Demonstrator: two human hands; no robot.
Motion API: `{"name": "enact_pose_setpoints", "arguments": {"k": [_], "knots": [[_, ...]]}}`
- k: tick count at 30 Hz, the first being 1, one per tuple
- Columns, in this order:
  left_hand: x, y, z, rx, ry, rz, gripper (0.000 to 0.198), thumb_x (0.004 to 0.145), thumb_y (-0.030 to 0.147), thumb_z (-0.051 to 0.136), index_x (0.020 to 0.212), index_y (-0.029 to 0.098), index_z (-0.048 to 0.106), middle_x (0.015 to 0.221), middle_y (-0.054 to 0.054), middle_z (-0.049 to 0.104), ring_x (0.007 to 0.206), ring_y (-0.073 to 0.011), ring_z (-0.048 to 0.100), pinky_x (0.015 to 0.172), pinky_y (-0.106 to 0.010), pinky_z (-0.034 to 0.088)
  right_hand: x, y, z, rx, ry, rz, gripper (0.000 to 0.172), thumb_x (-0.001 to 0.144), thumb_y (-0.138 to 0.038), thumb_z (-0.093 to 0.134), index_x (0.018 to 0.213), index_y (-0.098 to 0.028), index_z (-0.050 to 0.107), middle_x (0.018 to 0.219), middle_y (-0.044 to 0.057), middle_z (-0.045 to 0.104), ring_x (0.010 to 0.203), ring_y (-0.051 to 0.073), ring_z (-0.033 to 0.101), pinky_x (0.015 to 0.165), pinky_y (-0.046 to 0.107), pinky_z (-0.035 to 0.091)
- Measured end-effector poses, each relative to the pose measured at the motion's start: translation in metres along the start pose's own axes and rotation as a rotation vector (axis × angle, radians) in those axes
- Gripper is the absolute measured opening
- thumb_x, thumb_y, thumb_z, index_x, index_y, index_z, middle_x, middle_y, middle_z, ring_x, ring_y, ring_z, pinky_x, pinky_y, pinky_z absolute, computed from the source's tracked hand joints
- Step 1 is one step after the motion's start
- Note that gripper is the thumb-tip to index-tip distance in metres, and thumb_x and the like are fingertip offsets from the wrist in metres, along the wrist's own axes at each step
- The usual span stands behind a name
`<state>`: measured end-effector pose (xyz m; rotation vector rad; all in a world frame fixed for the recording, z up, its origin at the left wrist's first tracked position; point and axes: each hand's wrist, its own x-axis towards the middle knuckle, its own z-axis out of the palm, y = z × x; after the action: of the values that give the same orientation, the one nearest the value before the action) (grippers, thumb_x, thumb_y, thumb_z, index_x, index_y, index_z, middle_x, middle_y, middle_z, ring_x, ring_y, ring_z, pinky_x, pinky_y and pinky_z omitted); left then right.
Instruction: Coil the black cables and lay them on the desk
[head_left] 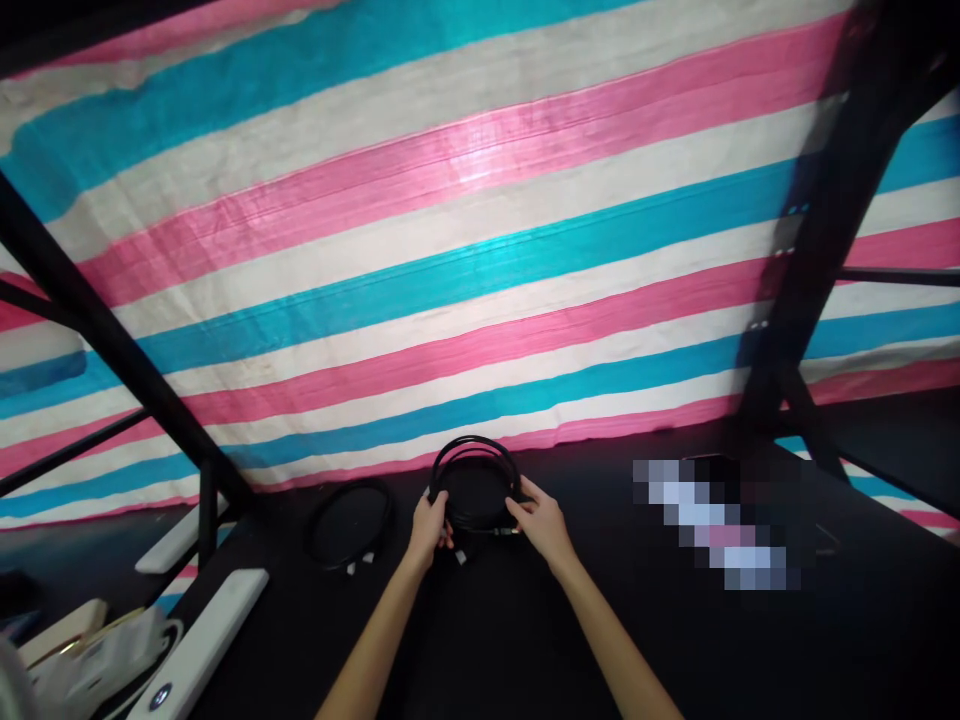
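Note:
A black cable wound into a round coil (pixel 475 470) is held up off the black table (pixel 637 640) in front of me. My left hand (pixel 430 530) is closed on the coil's lower left side. My right hand (pixel 540 520) pinches the coil's lower right side, close to a plug end. The cable's connector ends hang between my two hands. A second coiled black cable (pixel 349 522) lies flat on the table to the left, with its light-coloured plug ends toward me.
A pink, blue and white striped tarp (pixel 465 250) hangs behind the table. Black frame bars stand at left (pixel 112 350) and right (pixel 825 230). White bars (pixel 210 640) and white devices lie at the bottom left. A blurred patch (pixel 712 520) sits right of my hands.

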<state>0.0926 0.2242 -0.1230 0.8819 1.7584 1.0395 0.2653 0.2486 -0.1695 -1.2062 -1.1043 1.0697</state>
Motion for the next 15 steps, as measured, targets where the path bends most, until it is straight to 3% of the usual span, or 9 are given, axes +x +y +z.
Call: {"name": "enact_pose_setpoints", "arguments": {"k": [5, 8, 10, 12, 15], "knots": [[-0.009, 0.004, -0.006, 0.173, -0.103, -0.012, 0.041, 0.094, 0.044, 0.037, 0.114, 0.009, 0.05, 0.064, -0.001, 0.061, 0.041, -0.01, 0.054, 0.04, -0.022, 0.043, 0.004, 0.006, -0.006, -0.138, 0.031, -0.006, 0.052, 0.062, -0.028, 0.067, 0.112, -0.012, 0.066, 0.09, 0.011, 0.072, 0.064, 0.022, 0.067, 0.055, 0.03, 0.053], [-0.02, 0.005, -0.015, 0.27, -0.13, 0.016, 0.048, 0.092, 0.044, 0.037, 0.121, 0.008, 0.047, 0.073, -0.008, 0.067, 0.048, -0.0163, 0.063, 0.046, -0.027, 0.048, 0.003, 0.003, -0.008, -0.214, 0.062, -0.024, 0.052, 0.062, -0.029, 0.065, 0.11, -0.009, 0.067, 0.102, 0.015, 0.068, 0.064, 0.02, 0.067, 0.067, 0.034, 0.054], [-0.026, 0.006, -0.028, 0.361, -0.064, 0.071, 0.052, 0.09, 0.044, 0.042, 0.128, 0.009, 0.044, 0.09, -0.013, 0.068, 0.057, -0.0192, 0.067, 0.053, -0.029, 0.051, 0.002, -0.002, -0.01, -0.249, 0.081, -0.048, 0.048, 0.063, -0.029, 0.063, 0.106, -0.008, 0.068, 0.115, 0.018, 0.062, 0.063, 0.018, 0.066, 0.073, 0.035, 0.052], [-0.029, 0.007, -0.045, 0.467, 0.066, 0.154, 0.054, 0.088, 0.042, 0.045, 0.133, 0.013, 0.041, 0.112, -0.017, 0.061, 0.079, -0.0243, 0.069, 0.066, -0.033, 0.052, 0.0, -0.006, -0.011, -0.271, 0.089, -0.075, 0.045, 0.064, -0.029, 0.06, 0.103, -0.01, 0.069, 0.118, 0.017, 0.06, 0.062, 0.016, 0.065, 0.074, 0.034, 0.051], [-0.025, 0.003, -0.073, 0.615, 0.271, 0.25, 0.05, 0.086, 0.036, 0.049, 0.132, 0.016, 0.044, 0.135, -0.019, 0.044, 0.122, -0.0335, 0.048, 0.092, -0.04, 0.041, -0.001, -0.012, -0.013, -0.289, 0.109, -0.11, 0.042, 0.064, -0.03, 0.058, 0.101, -0.013, 0.07, 0.108, 0.013, 0.062, 0.06, 0.015, 0.064, 0.072, 0.033, 0.051]]}}
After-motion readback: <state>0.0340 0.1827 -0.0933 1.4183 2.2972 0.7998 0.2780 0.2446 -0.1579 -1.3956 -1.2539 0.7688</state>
